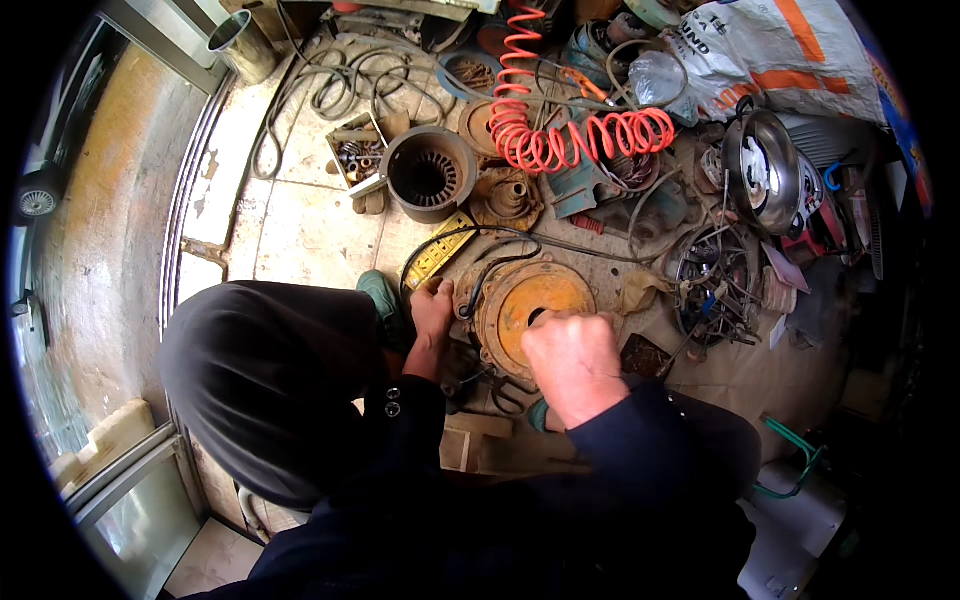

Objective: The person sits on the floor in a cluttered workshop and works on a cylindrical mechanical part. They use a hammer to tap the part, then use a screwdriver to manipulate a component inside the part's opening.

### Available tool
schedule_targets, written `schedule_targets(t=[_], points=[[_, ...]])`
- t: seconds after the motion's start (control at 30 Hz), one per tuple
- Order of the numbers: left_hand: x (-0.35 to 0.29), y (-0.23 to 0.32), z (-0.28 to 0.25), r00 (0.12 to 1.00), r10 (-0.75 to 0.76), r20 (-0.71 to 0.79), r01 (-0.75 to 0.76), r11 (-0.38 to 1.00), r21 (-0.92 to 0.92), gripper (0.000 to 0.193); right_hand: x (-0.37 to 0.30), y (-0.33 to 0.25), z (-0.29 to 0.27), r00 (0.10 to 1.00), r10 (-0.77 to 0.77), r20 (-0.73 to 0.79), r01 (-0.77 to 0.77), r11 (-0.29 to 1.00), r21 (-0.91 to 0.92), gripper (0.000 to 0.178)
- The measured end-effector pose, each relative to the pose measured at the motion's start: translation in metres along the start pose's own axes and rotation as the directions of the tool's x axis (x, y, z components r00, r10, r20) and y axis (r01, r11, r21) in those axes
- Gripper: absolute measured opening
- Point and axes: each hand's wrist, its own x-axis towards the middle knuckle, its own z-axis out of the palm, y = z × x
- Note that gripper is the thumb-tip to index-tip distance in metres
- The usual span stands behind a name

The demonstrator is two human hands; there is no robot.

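Before me on the floor lies a round, worn orange metal housing (515, 300) with a dark hole near its middle. My right hand (572, 362) is closed in a fist over the housing's near right part, beside that hole; anything inside the fingers is hidden. To the left, my left hand (431, 312) has its fingers curled together at the near end of a yellow power strip (443, 250). What they pinch does not show. A black cable (500, 232) loops past the strip and across the housing's far left edge.
Beyond the strip stand a cylindrical motor stator (428, 172) and a box of small metal parts (357, 155). A coiled red hose (560, 150) hangs above the clutter. Right of the housing are a wheel-like basket of tools (712, 280) and a steel bowl (765, 170). Pliers-like handles (506, 395) lie nearby.
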Motion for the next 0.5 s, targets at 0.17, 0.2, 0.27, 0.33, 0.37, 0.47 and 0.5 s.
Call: schedule_targets(t=[0.17, 0.2, 0.27, 0.33, 0.37, 0.47, 0.5], points=[[-0.015, 0.102, -0.031, 0.994, 0.035, -0.104, -0.067, 0.945, -0.321, 0.033, 0.002, -0.002, 0.009, 0.997, -0.06, -0.054, 0.063, 0.996, 0.056, 0.007], [-0.017, 0.113, -0.039, 0.984, 0.14, -0.114, -0.169, 0.934, -0.313, 0.031, 0.003, -0.004, 0.005, 0.996, -0.073, -0.057, 0.076, 0.996, 0.051, 0.008], [-0.018, 0.116, -0.047, 0.967, 0.242, -0.084, -0.256, 0.919, -0.298, 0.029, 0.003, -0.004, 0.005, 0.99, -0.105, -0.09, 0.11, 0.992, 0.055, 0.008], [-0.033, 0.107, -0.012, 0.979, 0.196, 0.061, -0.174, 0.95, -0.261, 0.027, -0.021, 0.017, 0.007, 0.998, -0.025, -0.061, 0.025, 1.0, 0.007, 0.008], [-0.021, 0.074, -0.005, 0.984, 0.153, 0.087, -0.154, 0.988, 0.009, 0.032, -0.026, 0.023, 0.013, 0.998, -0.007, -0.065, 0.008, 1.0, 0.006, 0.008], [0.012, -0.05, -0.045, 0.983, -0.185, -0.017, 0.184, 0.955, 0.233, 0.04, -0.008, 0.01, 0.013, 0.98, -0.108, -0.168, 0.115, 0.993, 0.035, 0.005], [0.024, -0.097, -0.061, 0.96, -0.274, -0.064, 0.281, 0.927, 0.25, 0.039, 0.002, 0.004, 0.012, 0.97, -0.145, -0.196, 0.156, 0.987, 0.038, 0.004]])
